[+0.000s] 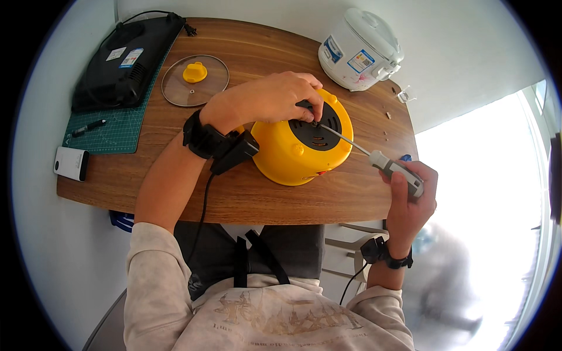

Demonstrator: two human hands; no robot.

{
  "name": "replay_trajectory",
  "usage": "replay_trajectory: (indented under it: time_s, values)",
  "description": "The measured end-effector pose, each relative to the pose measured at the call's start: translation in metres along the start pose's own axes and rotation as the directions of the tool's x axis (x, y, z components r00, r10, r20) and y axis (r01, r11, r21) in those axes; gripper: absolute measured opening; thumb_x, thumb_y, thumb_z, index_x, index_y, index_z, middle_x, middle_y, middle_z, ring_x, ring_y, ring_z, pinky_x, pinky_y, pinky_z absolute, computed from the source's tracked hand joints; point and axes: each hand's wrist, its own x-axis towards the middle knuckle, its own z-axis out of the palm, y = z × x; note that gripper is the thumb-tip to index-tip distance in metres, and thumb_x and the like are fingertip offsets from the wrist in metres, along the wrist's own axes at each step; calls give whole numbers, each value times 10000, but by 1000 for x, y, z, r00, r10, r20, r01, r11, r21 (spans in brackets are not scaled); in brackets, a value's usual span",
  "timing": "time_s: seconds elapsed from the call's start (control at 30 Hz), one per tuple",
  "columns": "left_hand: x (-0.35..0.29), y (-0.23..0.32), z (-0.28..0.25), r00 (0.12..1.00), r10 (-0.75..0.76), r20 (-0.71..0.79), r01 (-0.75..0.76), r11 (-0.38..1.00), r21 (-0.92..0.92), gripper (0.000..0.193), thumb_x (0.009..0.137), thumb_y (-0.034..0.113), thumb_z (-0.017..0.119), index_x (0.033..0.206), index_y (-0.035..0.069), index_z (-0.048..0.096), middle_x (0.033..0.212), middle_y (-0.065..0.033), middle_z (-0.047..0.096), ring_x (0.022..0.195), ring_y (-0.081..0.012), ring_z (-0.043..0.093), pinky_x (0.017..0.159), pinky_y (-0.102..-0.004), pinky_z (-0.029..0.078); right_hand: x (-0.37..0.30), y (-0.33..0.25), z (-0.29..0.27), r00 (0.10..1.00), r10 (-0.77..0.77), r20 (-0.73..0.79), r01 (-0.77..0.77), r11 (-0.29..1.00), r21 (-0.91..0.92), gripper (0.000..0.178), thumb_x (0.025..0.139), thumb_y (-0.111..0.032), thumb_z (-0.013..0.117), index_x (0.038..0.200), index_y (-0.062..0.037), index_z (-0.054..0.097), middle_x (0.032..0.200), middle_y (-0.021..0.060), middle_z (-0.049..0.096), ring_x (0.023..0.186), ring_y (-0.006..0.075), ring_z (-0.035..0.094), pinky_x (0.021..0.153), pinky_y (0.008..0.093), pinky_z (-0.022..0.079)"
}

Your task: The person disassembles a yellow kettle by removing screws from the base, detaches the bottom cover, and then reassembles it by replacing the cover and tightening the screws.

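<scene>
A yellow electric pot (272, 155) lies upside down on the wooden table, its slotted black base plate (301, 134) facing up. My right hand (414, 205) grips the screwdriver (380, 159) by its grey-and-white handle. The long metal shaft slants left, and its tip meets the middle of the base plate. Reaching across from the left, my left hand (291, 96) has its fingertips pinched together right beside that tip. Whatever sits between those fingers is too small to make out.
A glass lid (213, 88) with a yellow knob lies behind my left forearm. At far left are a black appliance (120, 70), a green cutting mat (117, 131), a pen (89, 127) and a white box-shaped device (70, 163). A white rice cooker (360, 52) stands at the back right.
</scene>
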Motion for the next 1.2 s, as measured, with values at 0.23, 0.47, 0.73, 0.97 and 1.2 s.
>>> replay_trajectory:
  time_s: [0.23,0.47,0.73,0.97,1.2]
  values:
    - [1,0,1,1000,-6,2,6,1000,-7,115,933,162,675,984,123,770,1472,-138,526,1311,-312,533,1097,-395,440,4,-2,2,1000,0,-17,1,1000,22,277,917,-196,775,1070,-24,620,910,91,734,783,121,674,725,241,525]
    - [3,0,2,1000,22,-9,-22,1000,-7,115,922,151,682,984,113,772,1463,-147,530,1302,-320,537,1091,-399,445,26,-19,-4,993,-74,87,87,983,-162,311,906,-229,786,1075,-40,606,886,104,726,731,172,694,670,251,521]
    - [1,-5,2,998,51,-29,-52,998,-21,129,918,142,678,997,98,770,1443,-161,541,1280,-337,550,1082,-402,445,105,-60,13,950,-137,281,215,939,-269,251,955,-288,714,990,-88,565,694,76,694,569,173,658,531,266,473]
    - [2,-6,4,996,77,-39,-78,997,-27,123,909,140,687,992,103,770,1423,-175,552,1255,-344,568,1067,-400,453,120,-56,17,953,-153,263,222,940,-258,221,978,-294,676,983,-102,569,659,73,683,540,142,633,503,247,437]
    - [3,-6,3,997,69,-26,-69,998,-2,124,909,148,693,992,104,775,1423,-174,553,1254,-349,568,1075,-397,451,122,-52,20,940,-168,296,246,937,-247,243,976,-316,681,969,-104,563,648,70,677,533,125,618,498,238,423]
